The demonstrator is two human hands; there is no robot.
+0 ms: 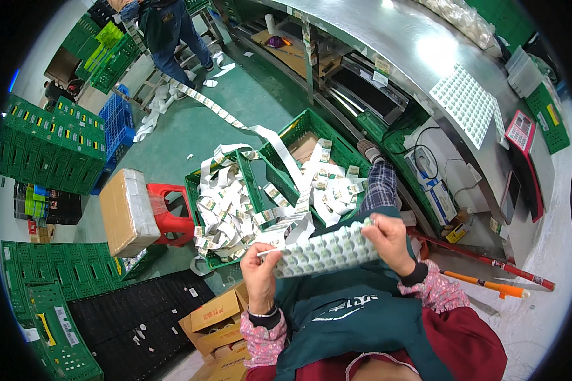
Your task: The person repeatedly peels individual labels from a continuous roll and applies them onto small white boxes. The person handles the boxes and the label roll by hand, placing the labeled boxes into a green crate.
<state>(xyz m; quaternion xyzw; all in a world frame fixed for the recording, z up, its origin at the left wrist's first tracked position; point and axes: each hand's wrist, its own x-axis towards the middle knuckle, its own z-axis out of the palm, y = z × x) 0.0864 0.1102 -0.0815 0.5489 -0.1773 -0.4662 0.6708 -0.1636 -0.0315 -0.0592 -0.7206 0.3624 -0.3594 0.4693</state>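
Note:
Between my hands, above my lap, stretches a sheet of round printed stickers (321, 252), bent along its upper edge. My left hand (261, 276) pinches its left end between thumb and fingers. At the upper right corner, my right hand (389, 242) grips the same sheet. Just beyond it lie long, tangled strips of printed labels (224, 205) with white backing. They fill one green plastic crate (250, 183) and spill into a second green crate (331, 125). One label strip (209, 104) runs from the crates across the floor towards another person.
A steel workbench (391, 33) runs along the right, bearing another sticker sheet (464, 102), a red-edged scale (522, 131) and a phone (510, 197). On the left, a taped carton (128, 214) rests on a red stool (174, 209). A person (167, 38) stands at the back.

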